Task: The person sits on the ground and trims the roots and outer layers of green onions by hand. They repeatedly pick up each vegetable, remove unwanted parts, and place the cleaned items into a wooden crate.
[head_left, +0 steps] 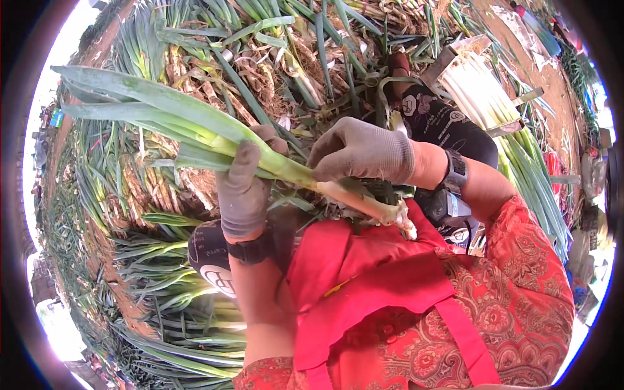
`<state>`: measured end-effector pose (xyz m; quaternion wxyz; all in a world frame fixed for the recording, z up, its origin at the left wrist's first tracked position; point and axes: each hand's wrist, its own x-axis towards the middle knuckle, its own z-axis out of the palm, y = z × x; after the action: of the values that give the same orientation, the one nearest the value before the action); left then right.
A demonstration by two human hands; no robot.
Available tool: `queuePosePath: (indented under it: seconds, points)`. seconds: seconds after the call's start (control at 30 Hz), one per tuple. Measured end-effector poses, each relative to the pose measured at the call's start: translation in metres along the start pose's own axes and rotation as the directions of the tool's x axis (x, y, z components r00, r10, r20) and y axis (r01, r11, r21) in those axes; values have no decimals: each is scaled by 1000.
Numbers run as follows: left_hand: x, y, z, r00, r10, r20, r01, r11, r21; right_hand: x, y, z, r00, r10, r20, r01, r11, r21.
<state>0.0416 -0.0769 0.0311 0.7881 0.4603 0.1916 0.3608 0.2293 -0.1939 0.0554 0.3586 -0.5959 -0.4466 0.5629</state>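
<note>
A large green onion (pixel 287 170) lies slantwise across my lap, its broad leaves to the upper left and its root end low on the right. My left hand (pixel 242 192), in a grey glove, is wrapped round it where the leaves branch from the stem. The gloved right hand (pixel 365 151) is closed in a pinch against the stem, right of the left hand. Its fingertips are partly hidden, so I cannot tell whether a loose skin is between them. The lower stem is pale and a little brownish, with short roots at its end.
Heaps of untrimmed green onions (pixel 140 156) with dirty roots spread ahead and to the left. More onions (pixel 175 273) lie beside my left leg. At the right, a wood-and-metal rack (pixel 513 127) holds a bundle of clean white-stemmed onions (pixel 478 88). A red apron (pixel 370 286) covers my lap.
</note>
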Motion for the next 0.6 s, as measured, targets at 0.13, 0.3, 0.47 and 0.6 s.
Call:
queuePosePath:
  seconds: [0.13,0.3,0.47,0.6]
  points:
    - [-5,5,-2,999,-40,-17,40,999,24,0,-3,-5,995,-29,90,26,999,28]
    - [-5,8,-4,998,-24,50,20,997,69,-4,-8,-3,989,-30,146,30,1000,-1]
    - [-5,10,-6,994,-41,102,34,997,70,-10,-8,-8,988,8,154,-17,998,56]
    - [-6,7,-8,996,-32,83,28,998,53,-25,-19,-2,990,25,137,-29,999,29]
